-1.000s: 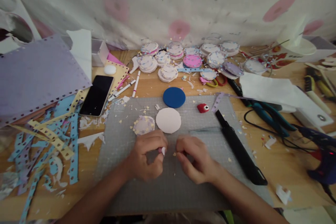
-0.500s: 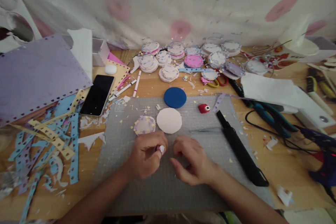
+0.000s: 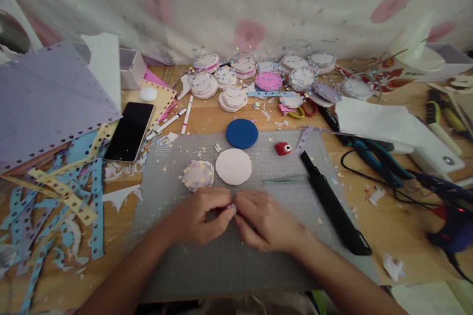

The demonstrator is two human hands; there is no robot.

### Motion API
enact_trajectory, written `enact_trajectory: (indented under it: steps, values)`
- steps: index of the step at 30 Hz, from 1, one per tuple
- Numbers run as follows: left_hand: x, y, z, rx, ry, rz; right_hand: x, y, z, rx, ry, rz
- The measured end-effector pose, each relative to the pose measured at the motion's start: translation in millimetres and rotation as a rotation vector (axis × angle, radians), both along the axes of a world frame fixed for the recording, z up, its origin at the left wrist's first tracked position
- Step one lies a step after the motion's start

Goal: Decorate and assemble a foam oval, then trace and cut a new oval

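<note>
My left hand (image 3: 209, 216) is closed, pinching a small whitish piece (image 3: 233, 208) between thumb and fingers; whether it is paper or something else is too small to tell. From the other side my right hand (image 3: 260, 216) meets it, its thumb and fingertips pressed together at the same piece. Just beyond the hands lies a plain white paper disc (image 3: 233, 167). Left of that disc is a lilac and white disc (image 3: 198, 175) edged with small cream and lilac shapes. A blue round disc (image 3: 242, 133) lies behind them on the grey cutting mat (image 3: 229, 266).
A red paper punch (image 3: 283, 148), tweezers (image 3: 284, 178) and a black cutter-like tool (image 3: 336, 206) lie to the right. A glue gun (image 3: 453, 229) is at far right. Phone (image 3: 129, 132) and punched paper strips (image 3: 96, 206) are left; several decorated discs (image 3: 268, 81) line the back.
My right hand has moved left and its fingers have closed in at the small piece, meeting my left hand. The whole view has shifted slightly.
</note>
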State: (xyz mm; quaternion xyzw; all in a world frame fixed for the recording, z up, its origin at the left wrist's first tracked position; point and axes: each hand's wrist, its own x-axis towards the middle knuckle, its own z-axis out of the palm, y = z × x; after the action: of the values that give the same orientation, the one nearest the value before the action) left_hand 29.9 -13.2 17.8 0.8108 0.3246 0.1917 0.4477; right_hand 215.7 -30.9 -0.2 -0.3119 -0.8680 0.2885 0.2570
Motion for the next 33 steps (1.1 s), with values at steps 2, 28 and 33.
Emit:
enact_trajectory:
  steps: [2,28,33]
  values:
    - [-2.0,0.2,0.7,0.004,0.037,-0.035,0.9,0.1,-1.0,-0.022,0.001,0.006]
    - [2.0,-4.5,1.8,0.125,-0.091,-0.077,-3.5,-4.2,6.5,-0.314,0.325,-0.029]
    - [6.2,-6.6,4.2,0.078,-0.197,-0.042,-2.2,-6.3,11.7,-0.54,0.487,-0.006]
